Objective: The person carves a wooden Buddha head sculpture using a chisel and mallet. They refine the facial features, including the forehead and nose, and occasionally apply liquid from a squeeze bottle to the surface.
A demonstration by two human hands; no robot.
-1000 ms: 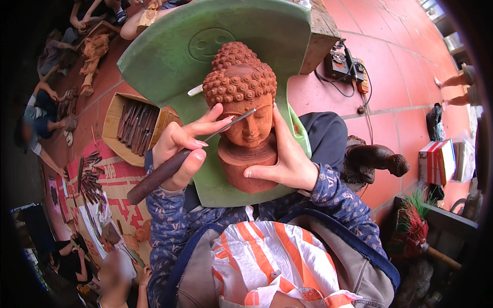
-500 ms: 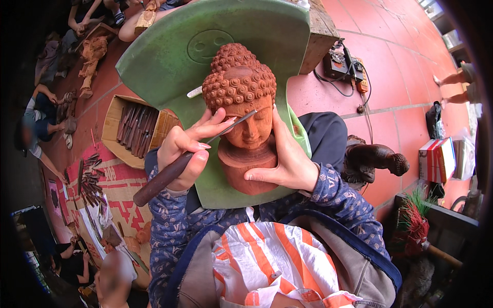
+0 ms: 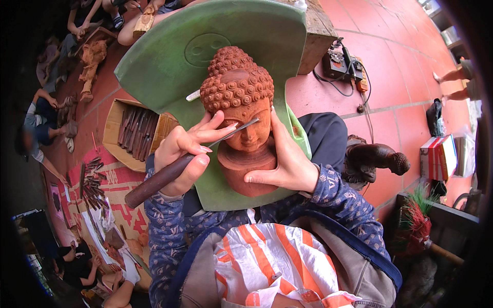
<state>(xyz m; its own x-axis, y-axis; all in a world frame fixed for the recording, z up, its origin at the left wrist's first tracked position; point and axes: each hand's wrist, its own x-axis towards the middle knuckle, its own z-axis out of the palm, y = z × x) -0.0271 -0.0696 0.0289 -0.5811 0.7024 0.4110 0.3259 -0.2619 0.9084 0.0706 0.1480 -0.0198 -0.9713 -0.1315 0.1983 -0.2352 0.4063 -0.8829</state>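
A reddish-brown carved wooden Buddha head (image 3: pixel 239 92) with curled hair stands upright on a green plastic seat (image 3: pixel 154 66) in front of me. My left hand (image 3: pixel 179 159) is closed on a carving chisel (image 3: pixel 162 179) with a dark wooden handle. Its thin metal blade slants across the carved face, the tip by the eye and nose bridge. Fingertips of this hand touch the cheek and eye area. My right hand (image 3: pixel 287 159) grips the other side of the head, with fingers along the cheek and the thumb on the round neck base.
To the left lie a cardboard box (image 3: pixel 109 128) of chisels and a pile of more tools (image 3: pixel 92 185). A dark carved figure (image 3: pixel 377 159) lies at my right. Beyond it are a power box with cords (image 3: pixel 339 66) and a red-white box (image 3: pixel 436 156). Other people sit at left.
The chisel's handle end has swung slightly left, and its tip sits a little lower on the face. The carved head has shifted very slightly left. My right hand keeps its grip.
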